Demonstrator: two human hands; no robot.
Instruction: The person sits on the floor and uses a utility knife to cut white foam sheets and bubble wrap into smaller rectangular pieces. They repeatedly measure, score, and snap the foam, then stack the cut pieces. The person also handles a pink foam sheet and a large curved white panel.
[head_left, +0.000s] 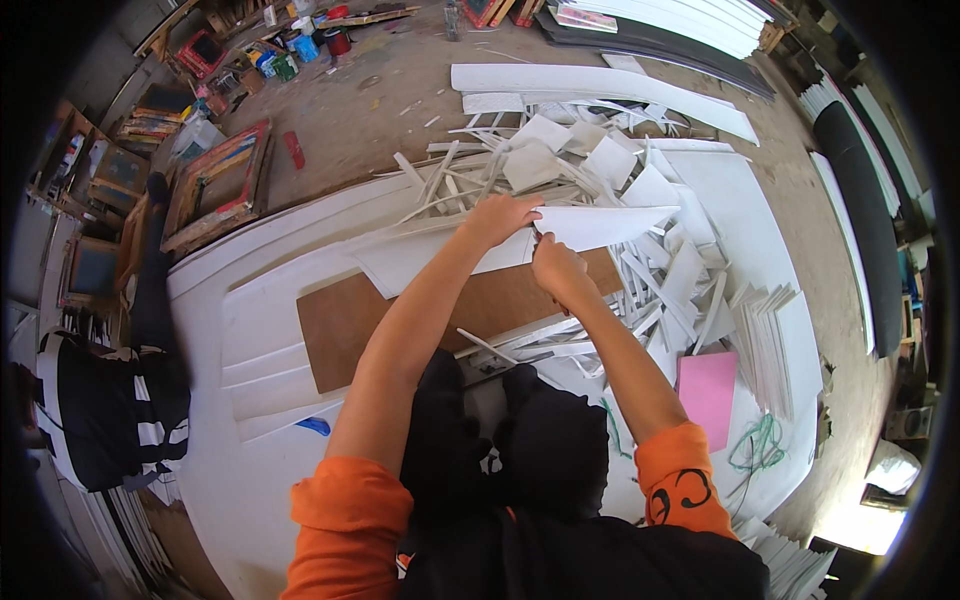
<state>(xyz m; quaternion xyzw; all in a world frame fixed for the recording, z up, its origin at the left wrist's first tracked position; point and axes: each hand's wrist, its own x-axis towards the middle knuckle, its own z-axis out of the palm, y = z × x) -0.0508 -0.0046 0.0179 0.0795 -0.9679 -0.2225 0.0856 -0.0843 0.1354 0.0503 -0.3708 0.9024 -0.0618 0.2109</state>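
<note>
My left hand (497,219) is closed on the upper edge of a white foam board sheet (605,226), fingers pinching it near the middle. Just below and to the right, my right hand (560,270) is wrapped round a slim dark-handled tool that looks like a knife (537,237). Its dark tip touches the sheet beside my left fingers; most of the handle is hidden in my fist. To the right of the tip, part of the sheet stands raised. Under the sheet and my forearms lies a brown board (345,325).
White offcuts (535,165) are heaped beyond and right of my hands. A pink sheet (706,395), stacked white pieces (765,340) and green string (757,445) lie at right. Another person (110,410) sits at far left. Paint cans (306,48) stand at the back.
</note>
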